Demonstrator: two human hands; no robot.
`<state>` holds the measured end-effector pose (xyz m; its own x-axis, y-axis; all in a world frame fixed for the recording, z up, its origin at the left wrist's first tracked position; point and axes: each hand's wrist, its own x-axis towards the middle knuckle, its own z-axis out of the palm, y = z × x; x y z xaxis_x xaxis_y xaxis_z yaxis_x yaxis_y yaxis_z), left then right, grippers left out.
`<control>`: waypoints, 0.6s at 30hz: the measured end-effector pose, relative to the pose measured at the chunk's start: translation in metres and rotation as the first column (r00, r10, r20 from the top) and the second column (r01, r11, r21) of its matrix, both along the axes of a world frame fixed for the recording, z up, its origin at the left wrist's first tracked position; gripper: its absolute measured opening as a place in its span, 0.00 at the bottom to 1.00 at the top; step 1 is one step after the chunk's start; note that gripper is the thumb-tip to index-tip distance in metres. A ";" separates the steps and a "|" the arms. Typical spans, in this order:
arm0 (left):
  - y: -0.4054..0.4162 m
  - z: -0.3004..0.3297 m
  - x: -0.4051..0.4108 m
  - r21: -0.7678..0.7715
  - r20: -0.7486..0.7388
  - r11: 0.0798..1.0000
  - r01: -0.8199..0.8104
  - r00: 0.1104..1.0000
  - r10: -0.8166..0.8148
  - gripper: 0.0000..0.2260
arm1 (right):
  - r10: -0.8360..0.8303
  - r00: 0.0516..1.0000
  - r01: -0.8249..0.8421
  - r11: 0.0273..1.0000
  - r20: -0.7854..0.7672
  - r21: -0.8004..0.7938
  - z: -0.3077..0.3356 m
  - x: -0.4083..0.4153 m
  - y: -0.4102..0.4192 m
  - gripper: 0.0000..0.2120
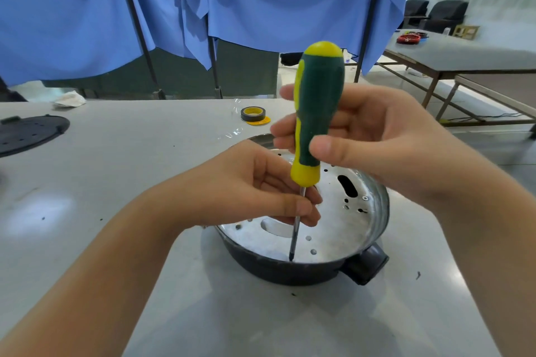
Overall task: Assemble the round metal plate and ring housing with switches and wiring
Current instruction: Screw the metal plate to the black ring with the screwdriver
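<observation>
Mid-fastening: round metal plate (333, 229) seated in ring housing (290, 271), right hand (374, 136) fingers wrapped on screwdriver (317, 113), left hand (261, 185) pinching shaft; switches/wiring not visible.

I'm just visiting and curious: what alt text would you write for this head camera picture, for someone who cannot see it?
Two bare hands work a green and yellow screwdriver upright, its tip at the near edge of a round metal plate set in a dark ring housing. The right hand holds the handle; the left hand pinches the shaft. A tape roll lies behind on the grey table.
</observation>
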<state>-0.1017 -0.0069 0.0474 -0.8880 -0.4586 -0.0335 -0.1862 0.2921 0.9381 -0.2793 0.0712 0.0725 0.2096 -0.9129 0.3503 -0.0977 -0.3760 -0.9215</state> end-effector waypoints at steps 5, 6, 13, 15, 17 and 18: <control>0.001 0.006 0.003 -0.131 -0.016 0.991 -0.039 0.999 0.038 0.11 | -0.251 0.956 0.219 0.955 -0.152 -0.198 -0.001 0.011 -0.002 0.32; 0.002 0.008 0.003 -0.176 -0.032 0.983 -0.060 0.998 0.055 0.12 | -0.274 0.947 0.232 0.945 -0.170 -0.231 -0.001 0.013 -0.003 0.33; 0.004 0.010 0.002 -0.207 -0.176 0.959 -0.196 0.971 0.160 0.22 | -0.432 0.880 0.374 0.886 -0.199 -0.273 -0.004 0.018 -0.005 0.32; 0.003 0.008 0.002 -0.155 -0.190 0.970 -0.187 0.969 0.156 0.19 | -0.392 0.905 0.354 0.910 -0.164 -0.216 -0.005 0.016 -0.004 0.28; 0.006 0.008 0.001 -0.071 -0.184 0.990 -0.123 0.977 0.108 0.16 | -0.248 0.966 0.237 0.963 -0.079 -0.125 -0.003 0.014 -0.002 0.20; 0.007 0.008 0.000 -0.039 -0.179 0.995 -0.090 0.981 0.081 0.16 | -0.168 0.986 0.166 0.983 -0.018 -0.083 -0.002 0.012 -0.002 0.18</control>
<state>-0.1015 0.0001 0.0553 -0.8354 -0.5305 0.1437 -0.0449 0.3265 0.9441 -0.2675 0.0696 0.0705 0.0664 -0.9048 0.4206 -0.1878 -0.4253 -0.8853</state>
